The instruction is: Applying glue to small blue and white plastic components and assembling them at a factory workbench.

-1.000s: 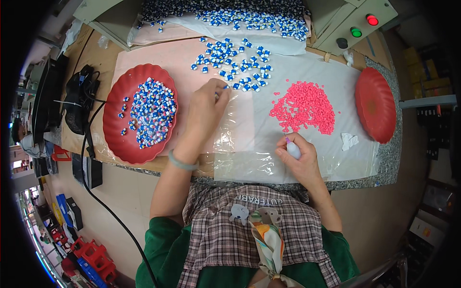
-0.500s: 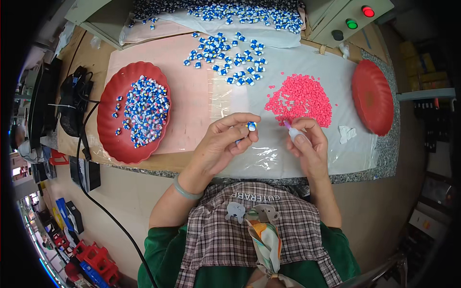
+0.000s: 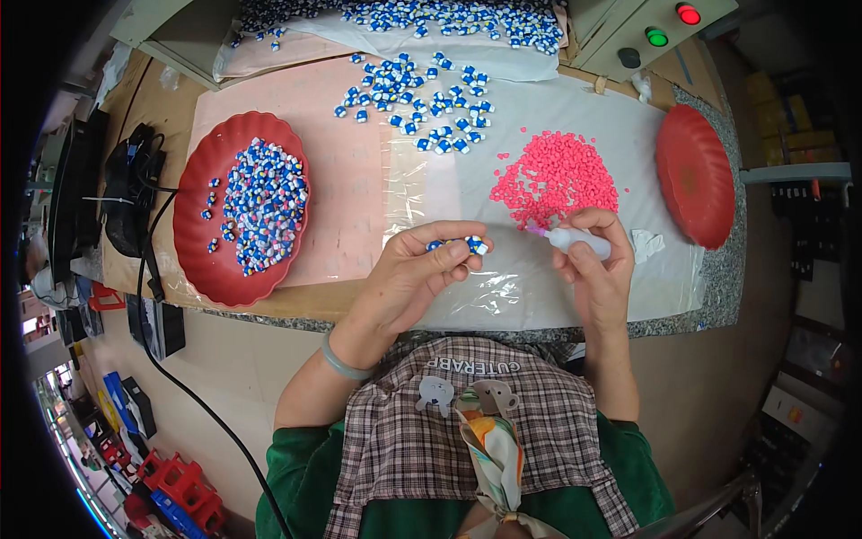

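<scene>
The left hand (image 3: 415,269) is pinching a small glossy blue-and-white moulded piece (image 3: 478,244) between thumb and fingers, above the whitish plastic sheet (image 3: 548,301); the right hand (image 3: 599,259) is clamping its fingers and thumb around a small whitish plastic squeeze bottle (image 3: 567,239), whose purple nozzle (image 3: 538,231) is pointing toward the piece without touching it; the step in hand is apparently readying the piece for a dab; the next move is probably calling for a steady left pinch and a light, controlled squeeze

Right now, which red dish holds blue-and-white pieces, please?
The left dish: blue-and-white pieces are heaped inside it, unlike the right dish.
</scene>
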`<move>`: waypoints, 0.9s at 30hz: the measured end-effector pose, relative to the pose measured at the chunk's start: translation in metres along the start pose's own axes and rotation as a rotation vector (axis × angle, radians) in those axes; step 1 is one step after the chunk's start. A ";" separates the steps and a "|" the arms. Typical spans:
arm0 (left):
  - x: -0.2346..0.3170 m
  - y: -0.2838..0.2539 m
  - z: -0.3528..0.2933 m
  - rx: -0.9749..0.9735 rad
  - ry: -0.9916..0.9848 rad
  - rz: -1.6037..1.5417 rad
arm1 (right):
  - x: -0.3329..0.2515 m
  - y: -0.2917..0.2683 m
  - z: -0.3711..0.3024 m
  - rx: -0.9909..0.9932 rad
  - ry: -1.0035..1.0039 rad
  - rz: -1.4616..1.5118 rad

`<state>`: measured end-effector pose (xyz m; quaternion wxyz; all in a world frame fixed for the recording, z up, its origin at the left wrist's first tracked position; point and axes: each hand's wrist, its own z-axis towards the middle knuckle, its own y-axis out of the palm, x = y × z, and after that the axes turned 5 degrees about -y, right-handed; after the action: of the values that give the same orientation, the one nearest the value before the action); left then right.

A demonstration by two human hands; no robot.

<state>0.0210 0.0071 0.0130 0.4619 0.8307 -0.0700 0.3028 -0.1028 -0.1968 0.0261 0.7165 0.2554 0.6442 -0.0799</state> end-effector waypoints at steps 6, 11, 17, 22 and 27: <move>-0.006 0.002 -0.001 0.034 0.003 0.039 | -0.001 0.004 0.000 0.114 -0.048 0.038; -0.010 0.005 -0.001 0.050 0.023 0.081 | -0.010 0.011 -0.003 0.087 -0.134 -0.113; -0.014 0.005 -0.002 0.009 0.033 0.128 | -0.015 0.018 -0.007 0.085 -0.206 -0.279; -0.015 0.007 -0.006 0.065 0.116 0.358 | -0.018 0.019 -0.011 0.043 -0.326 -0.465; -0.013 0.013 -0.010 0.151 0.192 0.557 | -0.022 0.018 -0.016 0.002 -0.461 -0.660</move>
<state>0.0007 0.0055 0.0186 0.3025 0.7792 -0.2283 0.4993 -0.1120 -0.1787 0.0510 0.7778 0.0110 0.5140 -0.3616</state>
